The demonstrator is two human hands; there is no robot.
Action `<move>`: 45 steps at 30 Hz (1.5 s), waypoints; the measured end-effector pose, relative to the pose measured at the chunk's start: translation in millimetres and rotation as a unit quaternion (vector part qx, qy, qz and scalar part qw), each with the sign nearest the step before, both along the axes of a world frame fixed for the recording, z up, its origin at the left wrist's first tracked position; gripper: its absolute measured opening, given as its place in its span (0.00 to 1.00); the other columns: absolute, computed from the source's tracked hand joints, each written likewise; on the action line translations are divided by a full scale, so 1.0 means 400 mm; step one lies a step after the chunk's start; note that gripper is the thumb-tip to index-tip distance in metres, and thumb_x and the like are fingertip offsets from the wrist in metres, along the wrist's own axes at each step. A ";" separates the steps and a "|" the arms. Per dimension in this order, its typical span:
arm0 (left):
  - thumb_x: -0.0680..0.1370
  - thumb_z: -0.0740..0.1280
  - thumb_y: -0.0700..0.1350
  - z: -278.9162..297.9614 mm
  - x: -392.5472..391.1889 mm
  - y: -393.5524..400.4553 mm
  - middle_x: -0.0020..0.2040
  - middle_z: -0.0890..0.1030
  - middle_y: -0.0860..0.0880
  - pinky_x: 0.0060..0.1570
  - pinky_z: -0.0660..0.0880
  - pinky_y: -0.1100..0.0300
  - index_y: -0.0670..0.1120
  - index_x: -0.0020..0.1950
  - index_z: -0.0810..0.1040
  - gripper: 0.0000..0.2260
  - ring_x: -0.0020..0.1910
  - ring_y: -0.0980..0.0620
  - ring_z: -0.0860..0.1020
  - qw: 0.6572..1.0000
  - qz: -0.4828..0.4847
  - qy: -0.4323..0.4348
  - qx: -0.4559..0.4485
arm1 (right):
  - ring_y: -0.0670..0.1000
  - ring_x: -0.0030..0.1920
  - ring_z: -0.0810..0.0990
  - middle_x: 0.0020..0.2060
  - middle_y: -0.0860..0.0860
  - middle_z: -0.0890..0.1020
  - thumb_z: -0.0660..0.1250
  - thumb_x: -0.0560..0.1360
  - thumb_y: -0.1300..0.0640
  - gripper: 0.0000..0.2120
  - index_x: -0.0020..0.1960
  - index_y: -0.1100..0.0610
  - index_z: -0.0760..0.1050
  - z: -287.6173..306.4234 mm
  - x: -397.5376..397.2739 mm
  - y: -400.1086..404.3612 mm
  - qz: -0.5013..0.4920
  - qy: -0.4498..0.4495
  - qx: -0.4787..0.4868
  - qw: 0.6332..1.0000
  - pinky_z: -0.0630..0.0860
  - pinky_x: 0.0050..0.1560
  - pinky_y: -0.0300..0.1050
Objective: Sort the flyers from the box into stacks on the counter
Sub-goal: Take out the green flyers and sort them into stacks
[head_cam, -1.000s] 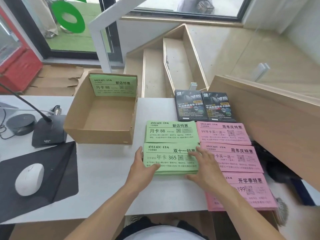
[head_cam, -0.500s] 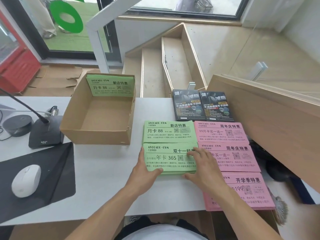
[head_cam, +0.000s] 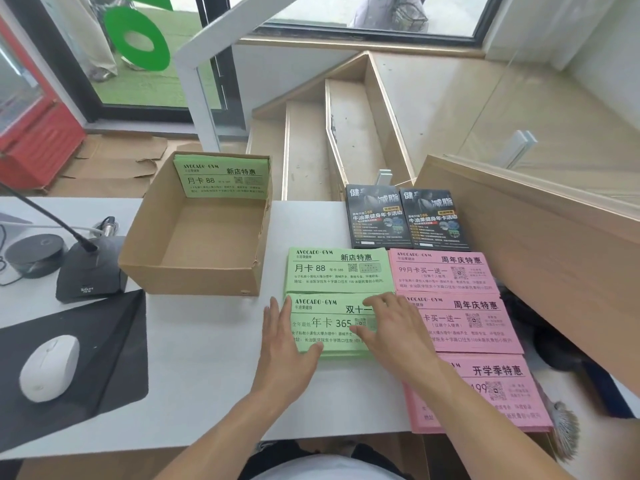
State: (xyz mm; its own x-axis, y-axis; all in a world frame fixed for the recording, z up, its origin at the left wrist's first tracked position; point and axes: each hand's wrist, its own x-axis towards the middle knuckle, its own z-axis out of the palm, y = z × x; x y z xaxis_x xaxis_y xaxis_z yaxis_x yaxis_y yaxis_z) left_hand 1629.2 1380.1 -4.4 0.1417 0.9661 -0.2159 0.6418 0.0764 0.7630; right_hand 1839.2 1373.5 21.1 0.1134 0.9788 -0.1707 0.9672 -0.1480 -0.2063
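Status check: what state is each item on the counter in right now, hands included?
Cardboard box: open, one green flyer leaning against its far wall.
Near green stack: flat, under both hands.
Left hand: open, at the stack's left edge.
Right hand: open, flat on top.

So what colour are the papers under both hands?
Light green flyer stack with black print, seen in the head view.

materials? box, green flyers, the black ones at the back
Box: corrugated cardboard by the look, plain brown, matte, with a frayed corner edge. Green flyers: thin coloured paper, matte, black print, with no sheen; the stack edges show many thin sheets. Black flyers: probably coated stock with full-colour print; gloss is hard to confirm from this view.
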 end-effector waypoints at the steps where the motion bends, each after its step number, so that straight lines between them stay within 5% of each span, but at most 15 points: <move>1: 0.78 0.72 0.47 -0.003 -0.003 0.001 0.81 0.57 0.54 0.79 0.54 0.54 0.52 0.81 0.55 0.37 0.80 0.53 0.52 0.997 -0.008 0.028 0.076 | 0.51 0.67 0.69 0.66 0.46 0.73 0.63 0.79 0.36 0.26 0.71 0.48 0.69 0.002 -0.008 0.005 0.004 -0.001 -0.002 1.000 0.62 0.69 0.47; 4: 0.76 0.72 0.49 -0.019 -0.017 0.015 0.65 0.76 0.57 0.68 0.68 0.55 0.53 0.77 0.67 0.29 0.66 0.54 0.69 0.982 -0.067 0.095 0.149 | 0.51 0.66 0.68 0.65 0.46 0.71 0.64 0.78 0.38 0.24 0.70 0.47 0.69 0.001 -0.027 0.011 0.013 -0.008 -0.034 0.999 0.66 0.66 0.49; 11: 0.79 0.70 0.51 0.005 -0.043 0.067 0.59 0.76 0.63 0.65 0.69 0.60 0.56 0.73 0.71 0.23 0.61 0.61 0.70 0.992 -0.088 0.026 0.086 | 0.53 0.67 0.72 0.66 0.47 0.74 0.67 0.77 0.39 0.26 0.71 0.48 0.69 0.076 -0.038 0.081 0.040 -0.056 -0.136 0.988 0.66 0.67 0.52; 16: 0.78 0.73 0.42 0.089 -0.105 0.130 0.57 0.81 0.63 0.60 0.70 0.69 0.56 0.63 0.79 0.16 0.60 0.64 0.76 0.972 -0.032 -0.099 0.211 | 0.50 0.67 0.75 0.67 0.43 0.77 0.67 0.79 0.43 0.22 0.72 0.45 0.70 0.174 -0.117 0.184 0.062 0.035 -0.038 0.997 0.69 0.68 0.50; 20: 0.77 0.72 0.40 0.148 -0.191 0.251 0.54 0.81 0.61 0.57 0.70 0.71 0.53 0.61 0.80 0.14 0.55 0.62 0.77 0.956 0.062 -0.107 0.266 | 0.47 0.66 0.74 0.65 0.42 0.77 0.67 0.80 0.47 0.19 0.70 0.43 0.71 0.202 -0.236 0.293 0.103 0.121 0.037 0.987 0.69 0.67 0.46; 24: 0.76 0.72 0.39 0.145 -0.292 0.399 0.55 0.82 0.57 0.60 0.75 0.54 0.51 0.63 0.79 0.16 0.57 0.57 0.78 0.955 0.105 -0.058 0.271 | 0.47 0.70 0.71 0.70 0.44 0.75 0.67 0.80 0.50 0.22 0.73 0.45 0.70 0.208 -0.354 0.411 0.141 0.152 0.047 0.977 0.64 0.71 0.43; 28: 0.76 0.73 0.40 0.131 -0.356 0.510 0.55 0.80 0.55 0.61 0.75 0.48 0.50 0.65 0.77 0.18 0.57 0.54 0.77 0.963 0.120 -0.020 0.241 | 0.48 0.75 0.65 0.75 0.45 0.69 0.67 0.80 0.53 0.27 0.77 0.47 0.65 0.175 -0.436 0.541 0.156 0.142 0.030 0.977 0.60 0.74 0.43; 35: 0.78 0.70 0.46 0.103 -0.371 0.520 0.62 0.77 0.58 0.62 0.73 0.57 0.54 0.71 0.70 0.22 0.61 0.59 0.75 0.975 0.150 -0.017 0.165 | 0.55 0.80 0.56 0.82 0.48 0.55 0.65 0.79 0.57 0.33 0.81 0.49 0.58 0.134 -0.498 0.771 0.165 0.035 0.043 0.985 0.57 0.77 0.54; 40: 0.78 0.70 0.50 0.106 -0.377 0.534 0.75 0.68 0.57 0.71 0.68 0.53 0.54 0.75 0.68 0.26 0.73 0.55 0.69 0.983 0.120 0.001 0.141 | 0.56 0.81 0.51 0.82 0.50 0.53 0.65 0.76 0.60 0.36 0.81 0.49 0.57 0.103 -0.494 0.850 0.180 -0.036 0.042 0.982 0.54 0.78 0.60; 45: 0.78 0.71 0.51 0.112 -0.383 0.538 0.77 0.65 0.58 0.68 0.65 0.57 0.55 0.72 0.71 0.23 0.74 0.56 0.67 0.986 0.130 -0.004 0.107 | 0.57 0.80 0.56 0.81 0.51 0.58 0.65 0.77 0.59 0.32 0.79 0.50 0.62 0.064 -0.491 0.844 0.179 -0.049 0.059 0.981 0.55 0.78 0.57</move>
State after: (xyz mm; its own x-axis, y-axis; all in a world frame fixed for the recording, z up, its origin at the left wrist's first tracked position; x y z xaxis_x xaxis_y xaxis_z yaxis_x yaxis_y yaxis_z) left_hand 1476.1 1595.4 40.3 -0.1152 0.9933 -0.0034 0.6151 0.0741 0.7849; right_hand 1642.6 1711.2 46.7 -0.2317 0.9710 -0.0590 0.9688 0.2249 -0.1040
